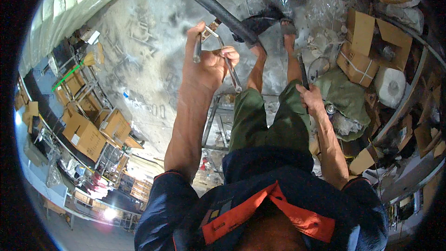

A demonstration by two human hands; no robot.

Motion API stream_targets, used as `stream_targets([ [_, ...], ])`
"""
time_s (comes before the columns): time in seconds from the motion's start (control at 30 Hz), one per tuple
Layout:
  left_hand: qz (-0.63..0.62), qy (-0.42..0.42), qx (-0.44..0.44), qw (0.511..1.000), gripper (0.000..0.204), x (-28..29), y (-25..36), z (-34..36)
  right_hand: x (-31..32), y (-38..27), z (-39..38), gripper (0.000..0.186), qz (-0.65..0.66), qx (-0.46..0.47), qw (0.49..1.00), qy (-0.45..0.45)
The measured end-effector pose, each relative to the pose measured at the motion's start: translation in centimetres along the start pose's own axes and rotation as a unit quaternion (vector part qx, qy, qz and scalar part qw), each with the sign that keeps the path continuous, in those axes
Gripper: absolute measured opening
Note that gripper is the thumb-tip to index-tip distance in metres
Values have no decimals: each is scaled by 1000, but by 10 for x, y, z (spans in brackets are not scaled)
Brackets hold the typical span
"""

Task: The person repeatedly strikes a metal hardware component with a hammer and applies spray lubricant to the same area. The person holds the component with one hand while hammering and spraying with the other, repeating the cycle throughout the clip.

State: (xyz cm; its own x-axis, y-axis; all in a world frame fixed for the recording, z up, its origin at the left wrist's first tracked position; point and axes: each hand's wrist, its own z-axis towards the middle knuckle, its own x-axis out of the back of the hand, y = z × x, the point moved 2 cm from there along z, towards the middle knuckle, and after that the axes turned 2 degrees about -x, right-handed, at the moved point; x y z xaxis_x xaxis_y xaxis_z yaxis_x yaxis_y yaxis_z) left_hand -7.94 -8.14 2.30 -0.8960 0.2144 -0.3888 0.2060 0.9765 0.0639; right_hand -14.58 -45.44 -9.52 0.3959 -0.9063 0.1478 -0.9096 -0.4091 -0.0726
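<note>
My left hand point(209, 67) is raised in front of me, fingers closed around a bent metal tube frame point(214, 35). A thick black padded bar point(225, 16) sits at the frame's far end, slanting down to the right; the frame's exact kind I cannot make out. One shiny tube end point(238, 88) points back toward my lap. Beside my right knee, my right hand point(310, 97) is wrapped round the dark handle of a slim tool point(303, 69), held nearly upright. Its upper end is small and unclear, so its kind does not show. The two hands are well apart.
Cardboard boxes point(86, 135) and metal frames stand at the left. An open carton point(357, 62), a green sack point(341, 100) and a white roll point(390, 87) crowd the right. Pale wrapped bundles point(76, 14) fill the far left. Black plastic point(265, 21) lies by my feet on the grey floor point(144, 56).
</note>
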Motion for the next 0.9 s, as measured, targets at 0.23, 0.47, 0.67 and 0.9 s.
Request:
stream_targets([
  [0.23, 88, 70, -46, 993, 41, 11, -15, -7, 6, 8, 5, 28, 7, 37, 999, 30],
  [0.47, 441, 120, -328, 827, 45, 8, -8, 5, 9, 12, 11, 30, 8, 34, 999, 22],
  [0.67, 656, 212, -462, 559, 90, -13, -4, 39, 19, -5, 2, 34, -128, 159, 976, 75],
  [0.9, 679, 207, -461, 532, 102, -37, -16, 66, 15, -73, -40, 33, -165, 298, 930, 135],
])
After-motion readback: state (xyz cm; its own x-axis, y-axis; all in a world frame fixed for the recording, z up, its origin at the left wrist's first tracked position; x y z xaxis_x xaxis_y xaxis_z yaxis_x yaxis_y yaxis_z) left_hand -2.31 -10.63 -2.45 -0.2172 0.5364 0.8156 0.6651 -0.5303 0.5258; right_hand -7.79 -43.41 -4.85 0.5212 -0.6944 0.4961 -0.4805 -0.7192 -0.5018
